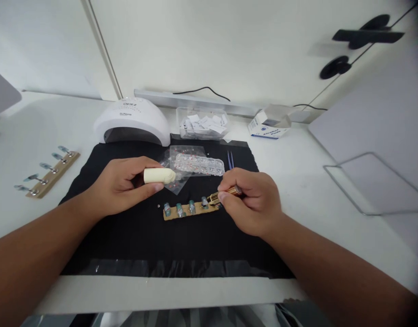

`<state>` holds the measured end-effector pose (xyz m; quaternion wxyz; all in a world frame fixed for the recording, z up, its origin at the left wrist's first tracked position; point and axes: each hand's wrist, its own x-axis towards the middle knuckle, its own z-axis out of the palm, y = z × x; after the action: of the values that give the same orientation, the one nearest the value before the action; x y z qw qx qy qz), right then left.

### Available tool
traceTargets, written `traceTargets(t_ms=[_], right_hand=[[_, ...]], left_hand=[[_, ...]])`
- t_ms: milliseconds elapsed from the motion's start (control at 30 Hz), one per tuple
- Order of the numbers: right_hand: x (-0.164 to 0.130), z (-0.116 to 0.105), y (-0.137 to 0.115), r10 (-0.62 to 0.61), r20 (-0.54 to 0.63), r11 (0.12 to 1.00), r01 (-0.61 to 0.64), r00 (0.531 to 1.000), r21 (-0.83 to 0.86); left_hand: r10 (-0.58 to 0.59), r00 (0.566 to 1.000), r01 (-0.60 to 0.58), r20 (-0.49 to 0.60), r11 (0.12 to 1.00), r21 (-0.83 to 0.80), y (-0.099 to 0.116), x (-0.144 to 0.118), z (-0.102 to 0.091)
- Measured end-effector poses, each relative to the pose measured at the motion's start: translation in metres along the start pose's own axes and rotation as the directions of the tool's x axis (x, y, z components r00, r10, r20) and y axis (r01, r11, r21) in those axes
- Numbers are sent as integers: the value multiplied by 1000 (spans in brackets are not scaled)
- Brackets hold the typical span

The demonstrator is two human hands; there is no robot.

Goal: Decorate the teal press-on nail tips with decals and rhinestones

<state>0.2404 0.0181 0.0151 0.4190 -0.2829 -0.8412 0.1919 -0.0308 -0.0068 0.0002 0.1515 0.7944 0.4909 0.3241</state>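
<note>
My left hand is closed around a small cream-coloured tube, held level with its ridged end pointing right. Between the fingertips of my right hand is a gold-handled nail brush, slanting down to the left. Its dark tip meets or hovers just over the rightmost visible press-on nails; which of the two I cannot tell. These green-blue nails stand in a row on a tan strip, whose right end is partly covered by my right hand. A tiny clear gem lies left of the strip.
A black mat covers the work area. Behind my hands lie a clear gem case and blue tweezers. Farther back stand a white nail lamp, a plastic box of papers and a carton. Another nail strip is left.
</note>
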Motion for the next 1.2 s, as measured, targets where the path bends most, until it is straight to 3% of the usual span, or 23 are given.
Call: traceTargets(t_ms=[533,1200], right_hand=[[2,14,-6,-68,-11,997,68,998,48],[0,27,-12,-81,65,993,76,995,87]], left_hand=[[91,996,-92,-8,996,-20,1,-1,3],[80,997,-80,-23,997,-8,-3,-2,6]])
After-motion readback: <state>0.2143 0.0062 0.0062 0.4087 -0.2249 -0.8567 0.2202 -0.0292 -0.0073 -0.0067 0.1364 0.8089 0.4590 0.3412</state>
